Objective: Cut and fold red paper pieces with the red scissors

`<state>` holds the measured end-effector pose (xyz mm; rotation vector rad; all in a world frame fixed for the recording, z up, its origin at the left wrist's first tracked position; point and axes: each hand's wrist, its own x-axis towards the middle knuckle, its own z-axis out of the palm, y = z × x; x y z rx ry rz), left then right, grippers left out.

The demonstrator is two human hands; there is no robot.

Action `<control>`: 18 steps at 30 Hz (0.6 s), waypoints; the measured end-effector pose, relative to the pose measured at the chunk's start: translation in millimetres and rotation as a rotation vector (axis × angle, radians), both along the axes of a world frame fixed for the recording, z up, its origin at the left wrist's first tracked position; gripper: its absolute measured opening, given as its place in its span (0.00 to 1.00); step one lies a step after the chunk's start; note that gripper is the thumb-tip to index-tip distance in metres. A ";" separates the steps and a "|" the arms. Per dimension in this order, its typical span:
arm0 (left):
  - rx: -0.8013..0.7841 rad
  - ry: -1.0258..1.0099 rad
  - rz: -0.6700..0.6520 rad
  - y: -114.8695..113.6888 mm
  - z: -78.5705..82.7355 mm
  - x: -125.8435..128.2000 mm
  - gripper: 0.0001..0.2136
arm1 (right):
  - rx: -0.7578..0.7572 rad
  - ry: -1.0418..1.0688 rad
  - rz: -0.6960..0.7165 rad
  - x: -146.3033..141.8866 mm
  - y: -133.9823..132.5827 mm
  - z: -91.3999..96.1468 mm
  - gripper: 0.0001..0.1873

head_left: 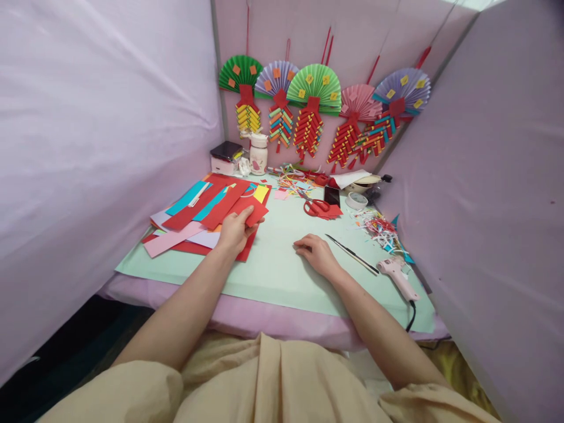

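Observation:
My left hand (235, 231) pinches a red paper sheet (253, 210) at the near edge of a fanned pile of coloured paper sheets (198, 214) on the left of the pale green mat (282, 270). My right hand (315, 252) rests on the mat near the middle, fingers loosely curled downward, with nothing visible in it. Just right of that hand lies a long thin metal tool (352, 254).
Red scissors (316, 207) and a dark phone (332, 194) lie further back. A pink glue gun (397, 276) with its cord sits at the right front. Paper scraps (379, 228), a tape roll (356, 201), a bowl, a jar (258, 154) and paper fan decorations (314, 88) are at the back.

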<state>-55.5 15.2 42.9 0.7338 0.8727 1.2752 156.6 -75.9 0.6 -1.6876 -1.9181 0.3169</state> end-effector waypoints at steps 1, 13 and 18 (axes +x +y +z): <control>0.000 0.002 0.000 0.1 -0.1 -0.1 0.07 | -0.006 -0.009 0.014 -0.3 2.5 0.6 0.09; -0.014 0.010 0.004 -2.3 3.1 0.4 0.05 | 0.031 -0.362 0.122 -11.0 15.8 0.6 0.09; -0.001 0.000 -0.001 -1.1 2.0 -0.1 0.07 | 0.091 -0.416 -0.047 8.5 24.0 11.4 0.12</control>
